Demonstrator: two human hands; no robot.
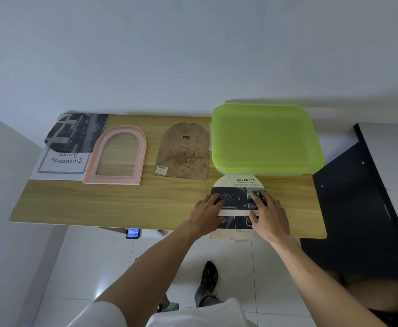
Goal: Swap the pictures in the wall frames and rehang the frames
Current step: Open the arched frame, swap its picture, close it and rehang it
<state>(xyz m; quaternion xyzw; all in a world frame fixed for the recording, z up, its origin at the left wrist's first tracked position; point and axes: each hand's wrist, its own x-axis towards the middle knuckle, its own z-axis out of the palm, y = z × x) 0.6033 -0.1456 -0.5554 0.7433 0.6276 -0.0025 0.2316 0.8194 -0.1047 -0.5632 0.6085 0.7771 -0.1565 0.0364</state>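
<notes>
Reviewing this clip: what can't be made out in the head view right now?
- Contents of the green-lidded box: hidden by its lid.
- Middle of the arched picture: covered by the left hand and right hand.
- Label on the brown backing board: too small.
- Phone: mostly hidden by the table edge.

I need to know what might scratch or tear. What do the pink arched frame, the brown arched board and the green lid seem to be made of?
Pink frame: probably painted wood or resin, matte, with worn pale edges.
Brown board: likely pressed fibreboard, dull and stained, bearing a small metal hanger.
Green lid: plastic, translucent and smooth.
</notes>
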